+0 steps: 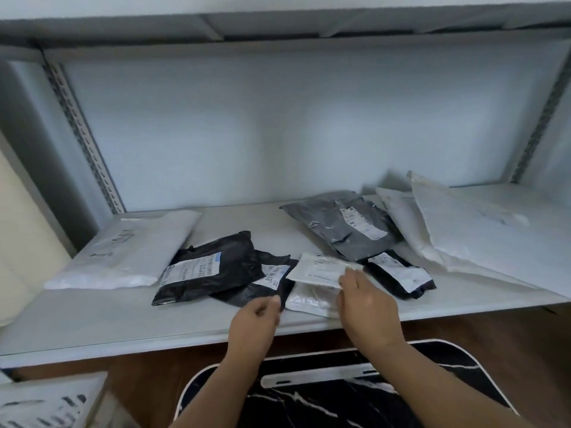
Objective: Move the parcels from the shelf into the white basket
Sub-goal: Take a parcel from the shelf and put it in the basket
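On the shelf (123, 322) the right hand (366, 307) pinches a small white parcel (321, 270) lying on a clear bubble mailer (309, 299). The left hand (256, 316) pinches the corner of a black parcel (265, 285). Every printed label is too blurred to read. The white basket (324, 378) sits below, holding black bags.

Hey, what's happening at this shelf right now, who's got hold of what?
A person is clearing parcels off a grey shelf. The left hand pinches the near corner of a small black parcel, while the right hand grips a small white parcel lying on another white one. Both parcels are still on the shelf. Several more black, grey and white parcels lie around them. The white-rimmed basket sits below, in front of the person.
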Demonstrator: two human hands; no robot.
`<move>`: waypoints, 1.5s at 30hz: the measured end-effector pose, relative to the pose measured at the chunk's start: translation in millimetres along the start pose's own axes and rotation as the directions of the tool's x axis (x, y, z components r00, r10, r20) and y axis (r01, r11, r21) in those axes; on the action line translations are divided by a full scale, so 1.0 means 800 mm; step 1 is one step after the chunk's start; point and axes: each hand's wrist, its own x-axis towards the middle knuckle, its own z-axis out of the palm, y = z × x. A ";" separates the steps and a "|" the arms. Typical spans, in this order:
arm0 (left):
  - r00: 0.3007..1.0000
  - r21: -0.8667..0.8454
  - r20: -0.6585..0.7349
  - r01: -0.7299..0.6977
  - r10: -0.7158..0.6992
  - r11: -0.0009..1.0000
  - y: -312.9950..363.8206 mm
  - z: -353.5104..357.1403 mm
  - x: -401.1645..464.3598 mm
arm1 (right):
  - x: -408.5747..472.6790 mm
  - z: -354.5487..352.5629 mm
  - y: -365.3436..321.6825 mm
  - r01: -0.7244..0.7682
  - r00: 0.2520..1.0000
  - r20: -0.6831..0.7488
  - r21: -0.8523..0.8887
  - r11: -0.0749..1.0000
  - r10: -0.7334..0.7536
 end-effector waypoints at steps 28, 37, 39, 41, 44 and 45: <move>0.866 0.830 0.343 -0.461 0.364 0.313 -0.288 0.008 -0.127 | -0.288 0.066 -0.053 0.087 0.702 0.685 0.188 0.978 -0.194; 0.834 0.834 0.326 -0.476 0.445 0.281 -0.308 0.016 -0.117 | -0.293 0.085 -0.050 0.156 0.767 0.615 0.102 0.982 -0.186; 0.843 0.830 0.340 -0.477 0.416 0.289 -0.305 0.016 -0.116 | -0.291 0.086 -0.051 0.157 0.759 0.626 0.094 0.983 -0.181; 0.848 0.832 0.342 -0.474 0.405 0.287 -0.304 0.015 -0.116 | -0.289 0.082 -0.051 0.152 0.737 0.651 0.105 0.983 -0.183; 0.850 0.841 0.350 -0.470 0.394 0.268 -0.307 0.013 -0.116 | -0.289 0.078 -0.050 0.129 0.718 0.675 0.114 0.985 -0.171; 0.840 0.834 0.353 -0.482 0.412 0.268 -0.304 0.011 -0.117 | -0.291 0.078 -0.049 0.139 0.712 0.679 0.112 0.984 -0.178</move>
